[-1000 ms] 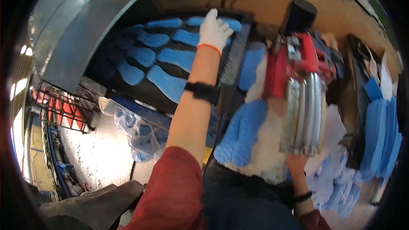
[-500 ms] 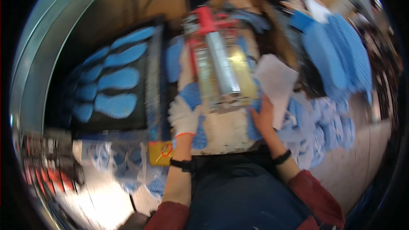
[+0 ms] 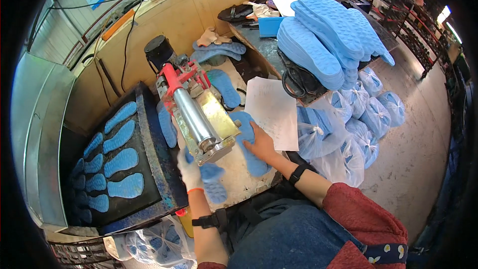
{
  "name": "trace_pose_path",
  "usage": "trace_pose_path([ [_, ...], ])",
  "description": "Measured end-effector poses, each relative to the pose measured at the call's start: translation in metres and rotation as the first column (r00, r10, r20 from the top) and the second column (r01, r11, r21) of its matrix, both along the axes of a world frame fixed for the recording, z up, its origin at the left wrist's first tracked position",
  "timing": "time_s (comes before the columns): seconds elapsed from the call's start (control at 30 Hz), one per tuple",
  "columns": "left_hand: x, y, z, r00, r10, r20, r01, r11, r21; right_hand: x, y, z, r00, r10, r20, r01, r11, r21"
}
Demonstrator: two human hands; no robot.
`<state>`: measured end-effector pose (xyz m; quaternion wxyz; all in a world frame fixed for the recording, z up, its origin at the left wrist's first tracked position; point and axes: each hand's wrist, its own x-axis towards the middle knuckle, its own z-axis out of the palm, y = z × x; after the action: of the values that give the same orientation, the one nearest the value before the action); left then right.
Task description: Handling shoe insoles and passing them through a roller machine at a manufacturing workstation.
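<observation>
On a pale work board (image 3: 236, 189) stands a machine with a red bracket and a shiny metal roller (image 3: 194, 117). My left hand (image 3: 190, 172), in a white glove, is blurred at the machine's near left side. Its fingers are partly hidden beside a blue insole (image 3: 211, 172), also blurred; I cannot make out its grip. My bare right hand (image 3: 261, 144) rests on another blue insole (image 3: 255, 164) right of the machine, thumb and fingers apart. More insoles lie around the machine, one on its left (image 3: 167, 125) and one behind it (image 3: 224, 87).
On the left, a dark conveyor belt (image 3: 122, 209) carries rows of blue insoles. A white paper sheet (image 3: 271, 112) lies right of the board. Beyond it are black-handled scissors (image 3: 294, 84) and stacked insoles (image 3: 311, 52). Tied plastic bags (image 3: 358, 100) of insoles sit on the floor at right.
The view has swung and sharpened, so the machine now appears further left and tilted. Both hands stay on either side of it, the right still on an insole.
</observation>
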<state>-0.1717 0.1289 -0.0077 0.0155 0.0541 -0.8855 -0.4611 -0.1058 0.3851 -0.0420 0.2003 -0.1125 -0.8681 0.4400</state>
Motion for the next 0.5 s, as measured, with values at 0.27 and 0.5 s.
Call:
trace_pose_path([
  [0.27,-0.001,0.039,-0.030,0.936,-0.081,-0.342,-0.095,0.879,-0.468,0.004,0.005,-0.010,0.999,-0.008,0.031,0.005,0.997,0.077],
  [0.5,-0.010,0.014,-0.087,0.946,-0.274,-0.172,0.234,0.947,-0.220,0.002,0.001,-0.013,0.992,0.002,-0.130,0.014,0.992,0.122],
])
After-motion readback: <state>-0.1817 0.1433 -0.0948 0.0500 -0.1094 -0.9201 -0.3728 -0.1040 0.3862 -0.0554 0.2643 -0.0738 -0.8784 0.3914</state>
